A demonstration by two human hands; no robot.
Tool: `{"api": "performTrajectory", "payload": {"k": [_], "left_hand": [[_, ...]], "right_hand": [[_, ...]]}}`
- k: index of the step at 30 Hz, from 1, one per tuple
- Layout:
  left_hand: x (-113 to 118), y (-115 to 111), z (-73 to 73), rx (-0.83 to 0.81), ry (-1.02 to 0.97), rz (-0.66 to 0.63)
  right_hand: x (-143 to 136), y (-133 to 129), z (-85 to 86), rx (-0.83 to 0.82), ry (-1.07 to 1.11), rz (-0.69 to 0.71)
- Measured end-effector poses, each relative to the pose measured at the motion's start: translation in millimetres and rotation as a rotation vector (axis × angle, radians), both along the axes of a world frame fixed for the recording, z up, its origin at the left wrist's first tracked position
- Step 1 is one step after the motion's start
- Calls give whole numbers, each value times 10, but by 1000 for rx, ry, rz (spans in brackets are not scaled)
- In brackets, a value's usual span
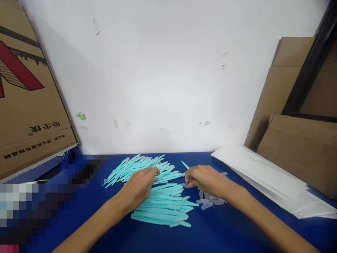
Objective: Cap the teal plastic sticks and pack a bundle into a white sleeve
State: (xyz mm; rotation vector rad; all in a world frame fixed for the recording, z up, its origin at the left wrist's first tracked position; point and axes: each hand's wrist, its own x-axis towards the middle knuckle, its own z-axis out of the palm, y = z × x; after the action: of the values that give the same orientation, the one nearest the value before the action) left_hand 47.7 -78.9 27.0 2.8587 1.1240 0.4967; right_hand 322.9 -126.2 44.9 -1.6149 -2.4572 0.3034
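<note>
Slim turquoise sticks, shaped like eyebrow razors, lie in two groups on the blue table: a loose back pile (131, 168) and a more even front pile (160, 211). My left hand (143, 182) rests over the place where the piles meet, fingers curled in; what they hold, if anything, is hidden. To the right, my right hand (201, 178) is closed in a pinch on one turquoise stick (185, 164), whose tip pokes out up and left above the fingers. Below and beside that hand lie several small translucent covers (207, 203), partly hidden by it.
A white wall (163, 77) rises behind the blue table (105, 218). White foam sheets (258, 168) are stacked at the right, near brown cardboard (300, 151). A large printed carton (34, 88) stands at the left, above a blurred-out area.
</note>
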Motion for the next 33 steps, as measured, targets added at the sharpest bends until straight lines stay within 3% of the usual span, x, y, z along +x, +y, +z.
{"api": "performTrajectory", "payload": {"k": [11,26,33], "left_hand": [[25,-142,89,-36,-46,38],[45,-77,22,65,-29,-41],[47,-101,56,95,-37,-78]], "right_hand": [[-1,-63,23,87,-91,58],[-95,-61,89,278,-111,-3],[-65,-40,105,243,-76,13]]}}
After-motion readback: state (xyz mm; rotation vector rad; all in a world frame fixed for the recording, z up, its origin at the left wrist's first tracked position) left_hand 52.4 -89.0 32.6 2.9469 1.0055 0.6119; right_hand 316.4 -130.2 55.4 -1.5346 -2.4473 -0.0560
